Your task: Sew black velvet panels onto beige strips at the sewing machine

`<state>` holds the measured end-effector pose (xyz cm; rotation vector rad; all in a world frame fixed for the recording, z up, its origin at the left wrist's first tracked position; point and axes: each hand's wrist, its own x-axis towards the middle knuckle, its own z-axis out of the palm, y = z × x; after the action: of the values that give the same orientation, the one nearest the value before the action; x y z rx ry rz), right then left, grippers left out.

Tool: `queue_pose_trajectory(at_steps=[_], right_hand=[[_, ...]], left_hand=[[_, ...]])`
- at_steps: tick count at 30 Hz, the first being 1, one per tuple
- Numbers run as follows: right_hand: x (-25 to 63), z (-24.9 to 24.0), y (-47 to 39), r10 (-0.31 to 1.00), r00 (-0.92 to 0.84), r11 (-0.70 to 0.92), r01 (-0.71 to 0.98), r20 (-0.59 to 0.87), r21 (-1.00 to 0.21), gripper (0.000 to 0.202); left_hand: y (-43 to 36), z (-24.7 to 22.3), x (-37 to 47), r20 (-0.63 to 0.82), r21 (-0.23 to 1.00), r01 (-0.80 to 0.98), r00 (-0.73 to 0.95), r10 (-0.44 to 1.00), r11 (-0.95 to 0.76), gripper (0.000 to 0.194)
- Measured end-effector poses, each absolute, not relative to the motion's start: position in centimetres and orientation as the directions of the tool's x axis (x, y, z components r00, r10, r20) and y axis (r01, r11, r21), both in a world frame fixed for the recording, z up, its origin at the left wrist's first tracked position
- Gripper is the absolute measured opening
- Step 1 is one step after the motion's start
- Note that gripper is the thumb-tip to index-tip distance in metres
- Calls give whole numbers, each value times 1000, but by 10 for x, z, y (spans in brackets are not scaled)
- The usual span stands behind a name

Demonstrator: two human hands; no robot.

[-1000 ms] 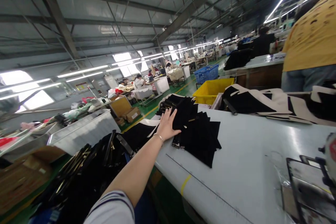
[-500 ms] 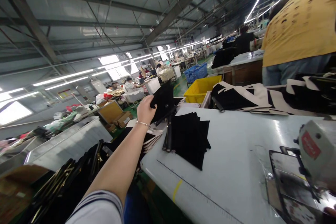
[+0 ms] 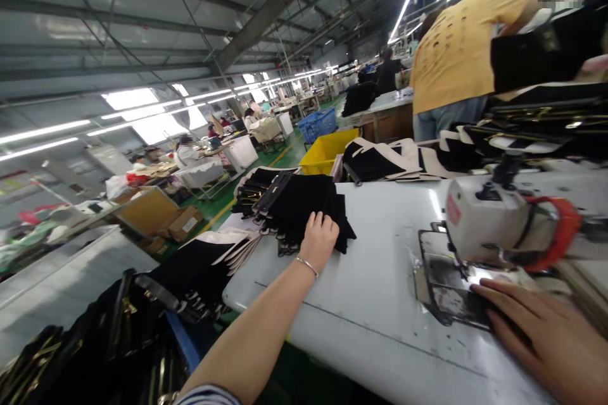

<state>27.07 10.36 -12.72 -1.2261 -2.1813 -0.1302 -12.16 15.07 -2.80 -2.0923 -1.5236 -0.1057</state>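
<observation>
My left hand lies on the front edge of a fanned stack of black fabric pieces; its fingers rest on top and the thumb is hidden. A dark zipper-like strip runs along the stack's left side. Fingers stretched out, my right hand lies palm down beside the metal plate of a white sewing machine and holds nothing I can see. The stack sits at the far left of the pale worktable.
Black pieces with gold zippers are heaped at lower left. Beyond the table stand a yellow bin and a blue basket. Black and cream pieces line the back edge. A co-worker in a yellow shirt stands behind.
My left hand has lowered the black piece it held up onto the stack and now rests there. The view has swung right, bringing my right hand and the whole sewing machine head into sight.
</observation>
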Motion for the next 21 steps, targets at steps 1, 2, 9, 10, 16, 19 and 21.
queue_pose_trajectory(at_steps=[1,2,9,10,16,19,21], right_hand=[[273,-117,93,731,-436,585,796,525,-154,32],[277,-106,83,721,-488,606,789,492,-106,32],[356,-65,38,873,-250,286,958,418,-25,67],[367,-67,38,898,-209,235,972,388,-20,75],[386,-68,43,942,-212,236,970,260,-64,77],[377,-57,43,941,-239,260,964,241,-59,67],[370,-51,44,951,-208,220,975,227,-26,60]], left_hand=[[154,-26,-115,377,-355,909,352,856,-218,32],[154,-25,-109,386,-331,914,358,851,-234,35],[119,-48,-140,401,-294,905,408,820,-307,64],[119,-51,-156,389,-297,897,426,817,-327,64],[118,-45,-229,336,-267,887,453,826,-378,62],[102,-36,-206,368,-218,907,418,830,-360,52],[86,-33,-166,412,-152,901,432,802,-407,44]])
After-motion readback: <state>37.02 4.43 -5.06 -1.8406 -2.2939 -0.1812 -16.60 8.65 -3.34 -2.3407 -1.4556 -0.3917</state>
